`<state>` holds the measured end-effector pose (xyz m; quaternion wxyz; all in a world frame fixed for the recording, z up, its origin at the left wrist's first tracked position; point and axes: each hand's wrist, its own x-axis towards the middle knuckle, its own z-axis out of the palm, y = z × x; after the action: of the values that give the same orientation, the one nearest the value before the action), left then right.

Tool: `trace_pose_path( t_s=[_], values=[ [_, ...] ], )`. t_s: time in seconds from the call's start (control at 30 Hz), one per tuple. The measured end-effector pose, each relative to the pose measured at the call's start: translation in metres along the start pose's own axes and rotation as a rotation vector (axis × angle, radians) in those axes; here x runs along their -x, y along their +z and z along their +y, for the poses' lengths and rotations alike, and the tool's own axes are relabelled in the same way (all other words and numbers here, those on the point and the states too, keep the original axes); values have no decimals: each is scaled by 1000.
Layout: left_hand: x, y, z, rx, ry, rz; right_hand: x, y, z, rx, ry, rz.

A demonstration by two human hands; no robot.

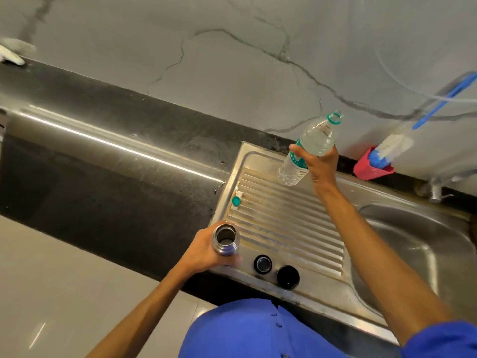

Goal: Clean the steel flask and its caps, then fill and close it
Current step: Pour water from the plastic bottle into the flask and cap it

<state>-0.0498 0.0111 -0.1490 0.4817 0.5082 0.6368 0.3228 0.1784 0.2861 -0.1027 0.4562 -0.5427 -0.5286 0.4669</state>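
Observation:
My left hand [204, 250] grips the open steel flask [225, 239] upright at the near left corner of the ribbed drainboard [284, 223]. My right hand [318, 164] holds a clear plastic water bottle [308, 148] with a green neck ring, uncapped, lifted above the far edge of the drainboard. The bottle's green cap [236, 201] lies on the drainboard's left side. Two dark flask caps [262, 264] [287, 277] sit open side up near the front edge, just right of the flask.
The sink basin [418, 249] lies to the right, with a tap [436, 192] behind it. A blue-handled bottle brush [395, 146] stands in a red holder [371, 169] against the marble wall. Black counter [103, 177] stretches left; a white cloth [13, 54] lies far left.

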Motion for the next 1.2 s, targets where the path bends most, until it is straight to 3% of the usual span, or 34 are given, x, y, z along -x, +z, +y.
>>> trace_pose_path(
  t_s=[0.1, 0.37, 0.6, 0.7, 0.77, 0.97, 1.1, 1.2],
  values=[
    [4, 6, 9, -3, 26, 56, 11, -25, -26, 2, -67, -1],
    [11, 31, 86, -3, 309, 83, 66, -111, -65, -51, -117, 54],
    [3, 89, 139, -39, 450, -24, 122, -202, -64, -87, -89, 172],
    [-9, 117, 164, -137, 432, -50, 140, -248, -56, -69, -59, 231],
    [-28, 137, 183, -358, 441, 3, 150, -283, -54, -71, -45, 270],
    [-85, 221, 252, -1209, 701, 80, 168, -388, -48, -32, -34, 336],
    [-108, 288, 285, -1674, 988, 167, 176, -450, -49, -13, -59, 375],
    [-121, 325, 305, -1893, 1150, 229, 177, -492, -42, 11, -50, 401]
  ],
)
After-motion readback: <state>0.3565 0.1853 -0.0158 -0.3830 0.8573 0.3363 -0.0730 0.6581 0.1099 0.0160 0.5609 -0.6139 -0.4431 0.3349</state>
